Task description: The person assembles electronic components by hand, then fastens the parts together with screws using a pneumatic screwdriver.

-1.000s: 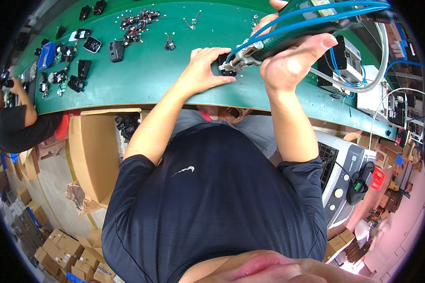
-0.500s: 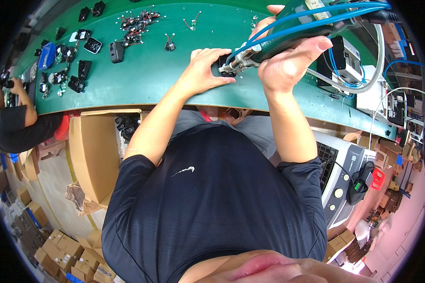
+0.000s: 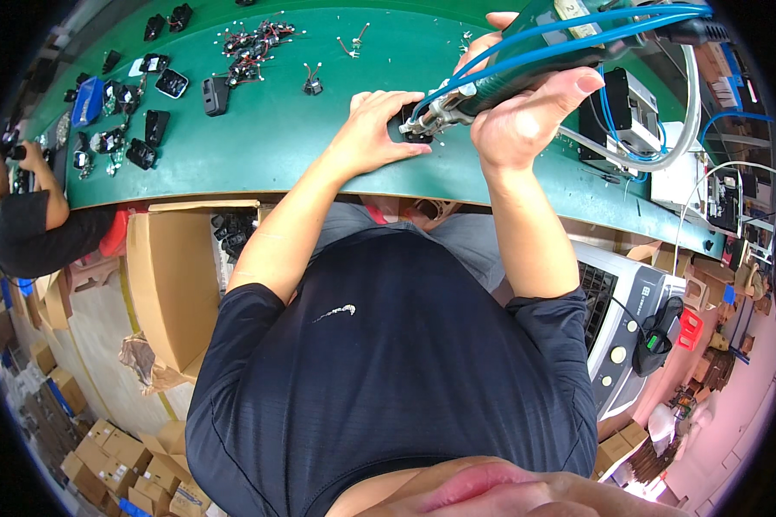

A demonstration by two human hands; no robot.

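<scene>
My right hand [image 3: 526,121] is wrapped round a dark green powered screwdriver [image 3: 519,67] with a metal tip assembly and blue hoses. The tool tilts down to the left, and its tip meets a small black plastic part [image 3: 417,136] on the bench. My left hand [image 3: 371,131] grips this part from its left side, thumb toward me and fingers beyond it. Hand and tool tip hide much of the part, so its exact shape cannot be made out.
The green bench [image 3: 284,155] carries a pile of wired black components [image 3: 252,50], black housings [image 3: 155,127] and a blue tray [image 3: 87,102] on the left. White-and-black equipment [image 3: 629,108] stands right. Below are an open cardboard box [image 3: 174,284] and a co-worker's dark sleeve [image 3: 21,233] far left.
</scene>
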